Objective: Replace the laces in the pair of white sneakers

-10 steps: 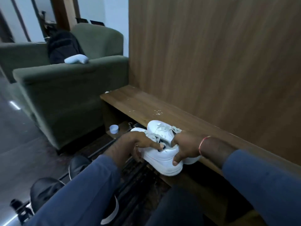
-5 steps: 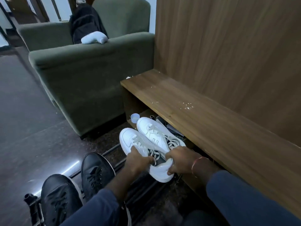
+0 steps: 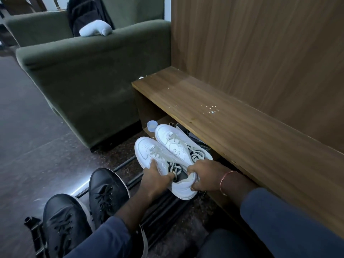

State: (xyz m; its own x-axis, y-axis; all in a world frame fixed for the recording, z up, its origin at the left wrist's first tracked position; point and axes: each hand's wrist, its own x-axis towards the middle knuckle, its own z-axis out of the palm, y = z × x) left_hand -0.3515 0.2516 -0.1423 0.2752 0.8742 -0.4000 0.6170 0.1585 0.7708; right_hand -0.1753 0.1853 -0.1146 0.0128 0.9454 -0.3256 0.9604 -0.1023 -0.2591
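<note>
In the head view, the pair of white sneakers (image 3: 172, 144) is held side by side, with the toes pointing away from the person and the heels at the hands. Loose pale laces (image 3: 160, 155) run across both tongues.

The left hand (image 3: 154, 180) grips the outer side of the sneaker nearer to it, the fingers curled on the upper near the opening. The right hand (image 3: 202, 175) grips the heel end of the pair, with its fingers curled over a heel edge; which shoe this heel belongs to, I cannot tell for sure. A thin bracelet (image 3: 225, 180) sits on the right wrist.

To the right of the right hand runs the wooden desk (image 3: 232, 127), with small white specks on its top. Beyond the toes, at the open space under the desk, stands a small blue cap (image 3: 151, 126). To the left of the left hand and nearer to the person, two black shoes (image 3: 106, 190) rest on a dark metal rack (image 3: 163, 203). Far beyond the left hand stands a green armchair (image 3: 93, 81), with a pale object (image 3: 95, 30) on its armrest.
</note>
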